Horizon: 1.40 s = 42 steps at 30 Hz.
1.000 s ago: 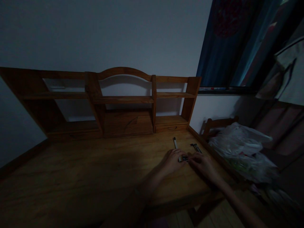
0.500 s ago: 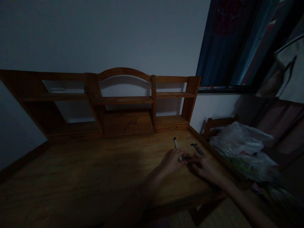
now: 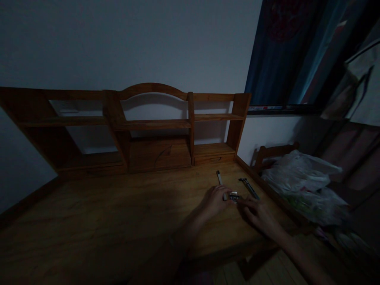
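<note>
A single camera, worn on the head, looks out from above the front edge of the desk, forward and down across the top towards its back edge. It faces the shelf unit and the wall nearly square on. The view is wide: the desk's right edge runs away obliquely to the back right corner, with plastic bags beyond it, and floor shows below the front edge. The left border cuts off the shelf unit's end. Left hand and right hand lie right of centre, towards the desk's right edge, far enough off to appear small.
</note>
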Motion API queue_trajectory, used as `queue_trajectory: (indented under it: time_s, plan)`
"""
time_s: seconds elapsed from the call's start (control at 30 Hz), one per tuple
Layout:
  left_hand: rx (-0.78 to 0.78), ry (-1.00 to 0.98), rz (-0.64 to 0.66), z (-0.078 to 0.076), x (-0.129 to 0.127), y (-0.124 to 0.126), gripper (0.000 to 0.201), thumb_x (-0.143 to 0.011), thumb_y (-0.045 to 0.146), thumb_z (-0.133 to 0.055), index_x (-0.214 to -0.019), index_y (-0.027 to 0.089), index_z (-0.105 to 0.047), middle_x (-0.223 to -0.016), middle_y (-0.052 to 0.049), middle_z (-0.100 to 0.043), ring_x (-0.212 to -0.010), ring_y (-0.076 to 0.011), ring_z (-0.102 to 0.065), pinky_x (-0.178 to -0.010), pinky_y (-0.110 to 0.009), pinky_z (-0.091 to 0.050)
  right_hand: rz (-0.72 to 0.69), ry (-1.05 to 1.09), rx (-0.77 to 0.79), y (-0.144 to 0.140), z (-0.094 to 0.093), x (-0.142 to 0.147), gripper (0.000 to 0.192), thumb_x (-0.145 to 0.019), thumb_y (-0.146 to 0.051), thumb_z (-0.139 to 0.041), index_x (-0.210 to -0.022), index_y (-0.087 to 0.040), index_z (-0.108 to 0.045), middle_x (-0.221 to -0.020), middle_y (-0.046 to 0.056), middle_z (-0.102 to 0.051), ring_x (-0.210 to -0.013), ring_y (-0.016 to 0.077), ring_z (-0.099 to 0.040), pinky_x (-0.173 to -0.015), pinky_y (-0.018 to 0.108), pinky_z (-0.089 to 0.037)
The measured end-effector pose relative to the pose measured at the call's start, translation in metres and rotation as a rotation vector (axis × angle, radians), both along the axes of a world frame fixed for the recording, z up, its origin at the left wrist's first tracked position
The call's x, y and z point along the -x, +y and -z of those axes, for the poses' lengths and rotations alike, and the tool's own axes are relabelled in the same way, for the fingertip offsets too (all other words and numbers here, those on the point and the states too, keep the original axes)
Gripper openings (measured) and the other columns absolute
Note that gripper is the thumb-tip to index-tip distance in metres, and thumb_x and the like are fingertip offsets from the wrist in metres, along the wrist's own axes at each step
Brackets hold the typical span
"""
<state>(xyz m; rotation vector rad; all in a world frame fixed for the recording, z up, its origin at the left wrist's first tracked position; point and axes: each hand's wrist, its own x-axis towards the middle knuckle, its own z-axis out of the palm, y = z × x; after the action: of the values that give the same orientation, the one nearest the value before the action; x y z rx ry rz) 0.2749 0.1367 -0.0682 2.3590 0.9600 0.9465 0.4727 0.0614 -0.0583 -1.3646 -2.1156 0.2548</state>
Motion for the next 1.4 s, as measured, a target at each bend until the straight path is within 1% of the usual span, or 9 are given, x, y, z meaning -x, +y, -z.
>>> queue_trajectory:
  time_s: [0.23, 0.4, 0.5, 0.67, 0.8, 0.9, 1.17, 1.3, 1.4]
  plan:
    - [-0.006, 0.022, -0.029, 0.004, -0.001, 0.001, 0.041, -0.071, 0.034, -0.073, -0.110, 0.026, -0.063, -0.115, -0.001, -0.064, -0.107, -0.0204, -0.056, -0.099, -0.033, -0.039, 0.017, -0.253, -0.069, -0.003, -0.004, 0.009, 0.038, -0.084, -0.019, -0.045, -0.118, -0.024, -0.062, -0.099, 0.009, -0.067, -0.072, 0.0190, -0.065, -0.065, 0.027, -0.045]
    - [0.001, 0.028, -0.035, 0.004, -0.002, 0.001, 0.042, -0.070, 0.036, -0.073, -0.110, 0.026, -0.064, -0.115, -0.002, -0.064, -0.109, -0.0214, -0.056, -0.099, -0.034, -0.039, 0.043, -0.142, -0.042, -0.006, 0.003, 0.007, 0.038, -0.087, -0.022, -0.041, -0.119, -0.024, -0.059, -0.099, 0.008, -0.068, -0.081, 0.0226, -0.066, -0.070, 0.031, -0.049]
    - [-0.010, 0.004, -0.036, 0.005, -0.002, 0.000, 0.043, -0.070, 0.037, -0.074, -0.110, 0.026, -0.064, -0.114, -0.002, -0.065, -0.106, -0.0214, -0.057, -0.098, -0.034, -0.040, 0.178, -0.049, -0.114, -0.010, 0.013, -0.008, 0.037, -0.088, -0.025, -0.042, -0.122, -0.024, -0.056, -0.113, 0.010, -0.065, -0.096, 0.0264, -0.063, -0.082, 0.037, -0.049]
    - [-0.003, -0.006, -0.049, 0.004, -0.007, 0.006, 0.038, -0.070, 0.036, -0.074, -0.105, 0.024, -0.066, -0.108, -0.003, -0.067, -0.103, -0.0221, -0.058, -0.095, -0.034, -0.041, 0.412, -0.107, -0.267, -0.003, 0.014, -0.047, 0.032, -0.087, -0.030, -0.043, -0.111, -0.021, -0.062, -0.110, 0.012, -0.063, -0.097, 0.0280, -0.060, -0.082, 0.039, -0.048]
    - [0.019, -0.018, -0.050, 0.005, -0.019, 0.022, 0.034, -0.070, 0.031, -0.073, -0.103, 0.023, -0.067, -0.107, -0.003, -0.067, -0.102, -0.0221, -0.058, -0.094, -0.034, -0.042, 0.361, -0.178, -0.277, 0.009, 0.009, -0.056, 0.030, -0.085, -0.029, -0.045, -0.107, -0.020, -0.065, -0.110, 0.012, -0.060, -0.102, 0.0268, -0.057, -0.086, 0.038, -0.046]
    - [0.050, -0.040, -0.071, 0.006, -0.024, 0.029, 0.037, -0.068, 0.026, -0.075, -0.103, 0.022, -0.067, -0.110, -0.005, -0.065, -0.106, -0.0238, -0.056, -0.097, -0.036, -0.040, 0.312, -0.182, -0.228, 0.017, 0.013, -0.051, 0.028, -0.086, -0.027, -0.047, -0.104, -0.020, -0.066, -0.104, 0.011, -0.061, -0.096, 0.0248, -0.058, -0.084, 0.036, -0.047]
    - [0.114, -0.101, -0.218, 0.011, -0.025, 0.009, 0.039, -0.068, 0.010, -0.068, -0.106, 0.019, -0.065, -0.118, -0.007, -0.060, -0.113, -0.0217, -0.051, -0.099, -0.033, -0.038, 0.288, -0.109, -0.168, 0.044, 0.025, -0.039, 0.035, -0.081, -0.014, -0.043, -0.107, -0.017, -0.068, -0.103, 0.012, -0.063, -0.095, 0.0243, -0.059, -0.086, 0.036, -0.046]
    - [0.159, -0.133, -0.279, -0.002, -0.033, 0.002, 0.035, -0.066, 0.009, -0.069, -0.100, 0.015, -0.067, -0.112, -0.009, -0.063, -0.108, -0.0218, -0.055, -0.096, -0.032, -0.040, 0.340, -0.084, -0.248, 0.043, 0.012, -0.029, 0.031, -0.084, -0.020, -0.044, -0.103, -0.016, -0.069, -0.103, 0.013, -0.063, -0.099, 0.0258, -0.057, -0.088, 0.039, -0.045]
    - [0.167, -0.163, -0.313, -0.018, -0.027, -0.011, 0.034, -0.065, 0.011, -0.071, -0.099, 0.016, -0.067, -0.115, -0.009, -0.062, -0.111, -0.0225, -0.053, -0.098, -0.034, -0.038, 0.344, 0.010, -0.390, 0.019, -0.020, -0.016, 0.030, -0.087, -0.024, -0.043, -0.104, -0.018, -0.066, -0.109, 0.012, -0.061, -0.106, 0.0254, -0.055, -0.092, 0.040, -0.044]
